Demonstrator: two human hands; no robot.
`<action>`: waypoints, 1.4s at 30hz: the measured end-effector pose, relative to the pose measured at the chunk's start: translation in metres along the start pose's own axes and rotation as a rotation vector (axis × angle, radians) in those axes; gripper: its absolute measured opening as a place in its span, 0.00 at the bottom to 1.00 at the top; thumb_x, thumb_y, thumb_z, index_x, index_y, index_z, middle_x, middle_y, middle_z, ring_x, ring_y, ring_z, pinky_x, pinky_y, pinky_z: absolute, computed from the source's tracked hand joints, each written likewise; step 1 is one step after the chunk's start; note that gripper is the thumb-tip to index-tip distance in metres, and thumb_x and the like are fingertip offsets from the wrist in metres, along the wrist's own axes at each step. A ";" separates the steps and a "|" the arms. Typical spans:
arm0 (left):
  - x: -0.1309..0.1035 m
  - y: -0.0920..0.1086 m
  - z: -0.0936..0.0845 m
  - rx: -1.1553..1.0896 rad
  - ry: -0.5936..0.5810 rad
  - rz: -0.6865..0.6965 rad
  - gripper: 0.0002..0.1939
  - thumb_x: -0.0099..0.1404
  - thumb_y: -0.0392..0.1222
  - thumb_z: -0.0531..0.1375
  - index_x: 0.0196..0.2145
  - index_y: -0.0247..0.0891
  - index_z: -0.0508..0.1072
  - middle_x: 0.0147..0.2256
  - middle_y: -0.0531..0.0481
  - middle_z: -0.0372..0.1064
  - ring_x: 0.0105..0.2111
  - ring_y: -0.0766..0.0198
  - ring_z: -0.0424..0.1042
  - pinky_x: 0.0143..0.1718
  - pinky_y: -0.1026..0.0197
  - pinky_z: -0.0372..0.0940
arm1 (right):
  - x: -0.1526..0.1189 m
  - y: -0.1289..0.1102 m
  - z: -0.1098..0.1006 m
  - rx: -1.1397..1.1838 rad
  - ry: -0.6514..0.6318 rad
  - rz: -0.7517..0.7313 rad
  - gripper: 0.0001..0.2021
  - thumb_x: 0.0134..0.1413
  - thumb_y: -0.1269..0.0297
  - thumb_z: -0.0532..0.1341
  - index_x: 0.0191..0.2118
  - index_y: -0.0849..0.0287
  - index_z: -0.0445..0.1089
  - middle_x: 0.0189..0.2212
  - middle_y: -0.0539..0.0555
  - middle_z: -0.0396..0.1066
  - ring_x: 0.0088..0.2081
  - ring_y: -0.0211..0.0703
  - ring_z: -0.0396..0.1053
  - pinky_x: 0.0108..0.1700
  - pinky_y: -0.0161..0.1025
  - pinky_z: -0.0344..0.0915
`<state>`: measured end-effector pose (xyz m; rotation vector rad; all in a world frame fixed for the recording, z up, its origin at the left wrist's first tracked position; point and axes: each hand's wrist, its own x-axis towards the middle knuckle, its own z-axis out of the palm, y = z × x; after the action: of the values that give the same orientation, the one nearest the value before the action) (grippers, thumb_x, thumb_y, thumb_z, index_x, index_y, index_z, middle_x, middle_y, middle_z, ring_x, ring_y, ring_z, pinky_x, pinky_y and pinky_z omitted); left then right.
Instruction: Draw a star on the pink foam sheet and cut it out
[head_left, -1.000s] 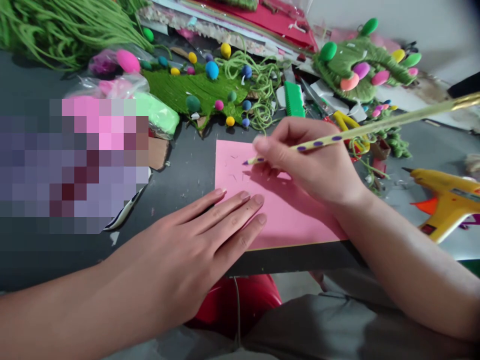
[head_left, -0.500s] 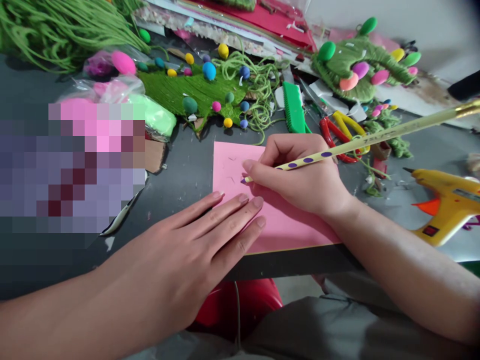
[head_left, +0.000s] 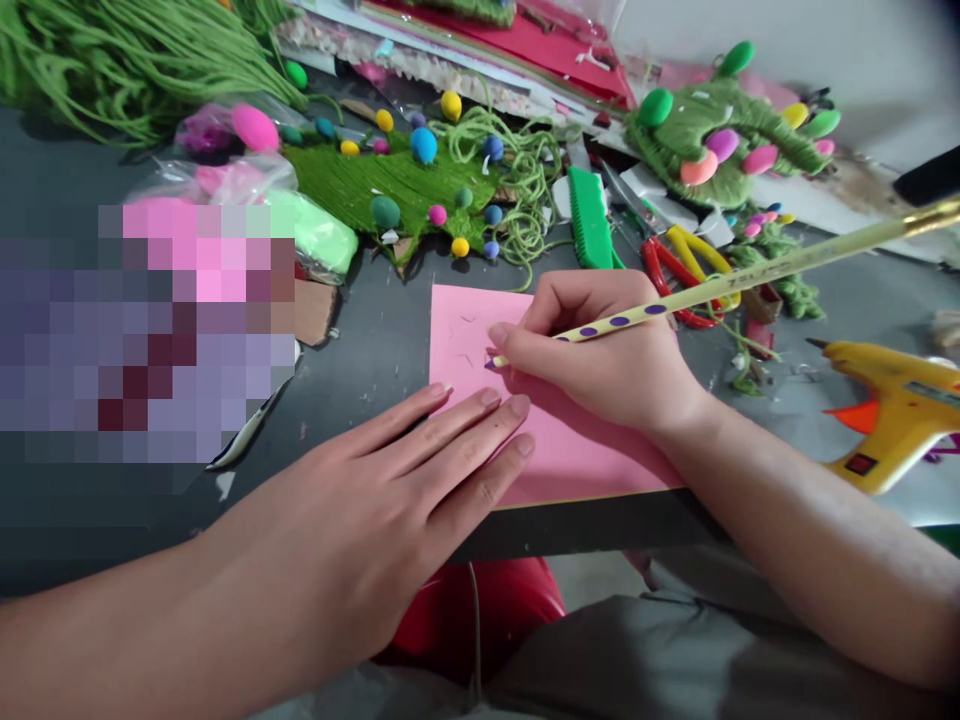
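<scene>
A sheet of pink paper (head_left: 577, 450) lies near the front edge of the dark table, with faint pencil strokes toward its upper left. My right hand (head_left: 607, 350) grips a pale yellow pencil (head_left: 720, 290) with purple dots. The pencil slants up to the right, its tip at the paper beside the strokes; whether the tip touches is hard to see. My left hand (head_left: 420, 480) lies flat, its fingers stretched over the paper's lower left part, holding nothing.
A yellow glue gun (head_left: 892, 400) lies at the right. Red-and-yellow-handled scissors (head_left: 682, 270) and a green comb-like tool (head_left: 590, 215) lie beyond my right hand. Behind are a green leaf-like piece (head_left: 345, 185) with colored balls, a green yarn bundle (head_left: 142, 70) and bagged pale-green material (head_left: 319, 235).
The view has shifted very slightly, moving things a few pixels to the right. Both hands, the pencil and the paper look nearly the same.
</scene>
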<state>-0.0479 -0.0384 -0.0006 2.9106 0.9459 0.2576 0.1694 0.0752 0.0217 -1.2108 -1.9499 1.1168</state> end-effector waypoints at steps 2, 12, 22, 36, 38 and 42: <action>0.000 0.000 0.000 -0.002 0.002 0.001 0.40 0.65 0.35 0.54 0.74 0.28 0.55 0.75 0.36 0.51 0.75 0.44 0.52 0.74 0.40 0.50 | 0.000 0.000 0.000 0.007 -0.014 0.001 0.19 0.55 0.54 0.75 0.22 0.53 0.69 0.24 0.52 0.77 0.28 0.46 0.75 0.28 0.43 0.69; 0.002 0.000 0.000 -0.016 0.014 -0.006 0.41 0.64 0.32 0.53 0.74 0.27 0.55 0.75 0.36 0.50 0.74 0.45 0.54 0.74 0.41 0.48 | 0.010 -0.001 -0.008 0.073 0.161 -0.062 0.16 0.59 0.59 0.73 0.24 0.55 0.71 0.22 0.49 0.75 0.26 0.40 0.73 0.28 0.38 0.68; -0.001 0.001 -0.002 -0.042 0.141 -0.177 0.45 0.65 0.49 0.66 0.71 0.21 0.57 0.74 0.26 0.50 0.76 0.38 0.47 0.77 0.38 0.42 | 0.023 0.006 -0.030 0.043 0.017 -0.016 0.23 0.63 0.39 0.65 0.31 0.55 0.74 0.27 0.52 0.77 0.29 0.39 0.76 0.32 0.37 0.72; -0.004 0.002 0.000 0.015 0.155 -0.122 0.44 0.68 0.53 0.65 0.70 0.22 0.59 0.74 0.26 0.49 0.75 0.37 0.50 0.75 0.38 0.48 | -0.017 0.003 -0.032 0.063 0.207 0.116 0.16 0.67 0.45 0.65 0.40 0.54 0.76 0.36 0.54 0.81 0.39 0.44 0.80 0.40 0.40 0.76; -0.003 0.001 -0.001 -0.015 0.142 -0.118 0.43 0.68 0.49 0.66 0.72 0.28 0.57 0.75 0.30 0.49 0.75 0.37 0.50 0.74 0.37 0.51 | -0.019 -0.004 -0.038 0.026 0.134 0.149 0.16 0.68 0.46 0.64 0.40 0.54 0.76 0.35 0.54 0.81 0.37 0.44 0.79 0.39 0.39 0.75; -0.002 -0.001 -0.002 -0.073 0.054 -0.043 0.42 0.65 0.38 0.66 0.74 0.45 0.57 0.75 0.39 0.49 0.73 0.38 0.55 0.71 0.35 0.58 | -0.012 -0.010 -0.042 -0.009 0.022 0.094 0.19 0.67 0.45 0.65 0.33 0.56 0.78 0.27 0.52 0.78 0.31 0.41 0.75 0.32 0.37 0.69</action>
<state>-0.0507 -0.0387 0.0006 2.8268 0.9845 0.3623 0.2039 0.0769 0.0505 -1.3258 -1.9002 1.1382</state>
